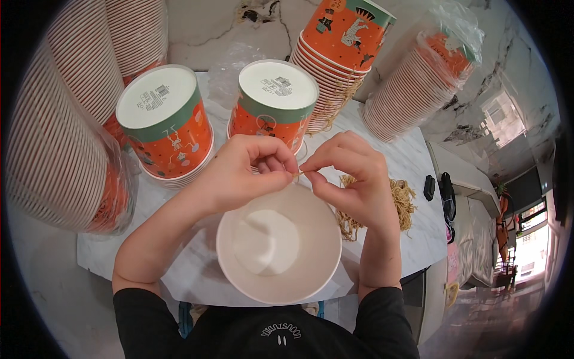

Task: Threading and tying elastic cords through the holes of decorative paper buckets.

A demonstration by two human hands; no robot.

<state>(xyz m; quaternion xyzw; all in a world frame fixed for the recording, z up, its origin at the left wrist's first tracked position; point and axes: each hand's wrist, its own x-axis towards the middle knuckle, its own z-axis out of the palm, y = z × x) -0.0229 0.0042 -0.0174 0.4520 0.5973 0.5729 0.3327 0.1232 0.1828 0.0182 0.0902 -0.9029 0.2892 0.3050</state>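
Note:
A white paper bucket (320, 239) stands mouth up in front of me, its inside showing. Over its far rim my left hand (245, 170) and my right hand (353, 170) meet, fingertips pinched together. Between them a short bit of tan string (298, 174) shows; the fingers hide most of it. Beside and partly behind my right hand lies a loose heap of tan strings (403, 203). Two upside-down orange and green paper buckets, one at left (170, 143) and one in the middle (263, 116), sit just beyond my hands, each on others nested below.
Tall stacks of nested buckets in clear plastic (54, 149) crowd the left side. At the back stand an orange-topped stack (341, 42) with strings hanging on it and a plastic-wrapped stack (412, 84). A small black object (429, 188) lies near the right edge of the marbled table (418, 239).

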